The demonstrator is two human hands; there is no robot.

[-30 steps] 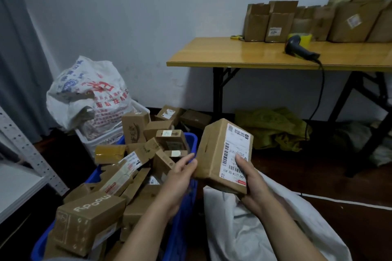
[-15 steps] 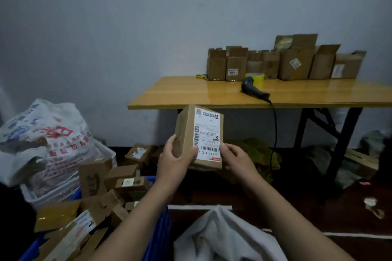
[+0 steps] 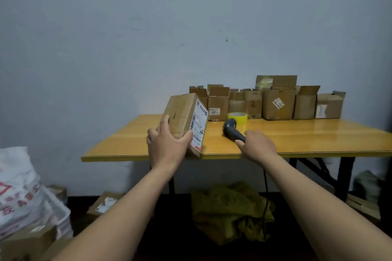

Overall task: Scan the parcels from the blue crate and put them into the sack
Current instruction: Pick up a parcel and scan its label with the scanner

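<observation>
Leaving parcel (image 3: pixel 182 116) to left hand (image 3: pixel 167 148), right hand (image 3: pixel 259 146) now grasps scanner (image 3: pixel 230 128).

You're in a parcel-handling back room, yellow wooden table (image 3: pixel 318 137) lined with open brown cardboard boxes (image 3: pixel 277 104), roll of yellow packing tape (image 3: pixel 238 116), corded dark grey handheld barcode scanner (image 3: pixel 231 131), brown cardboard parcel (image 3: pixel 181 115) with a barcoded shipping label, white printed woven sack (image 3: pixel 19 186) at your left.

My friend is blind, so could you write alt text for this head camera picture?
A person's left hand holds a cardboard parcel, label facing right, while the right hand grips the handle of a barcode scanner on a wooden table. Open cardboard boxes and a yellow tape roll stand along the wall behind.
</observation>
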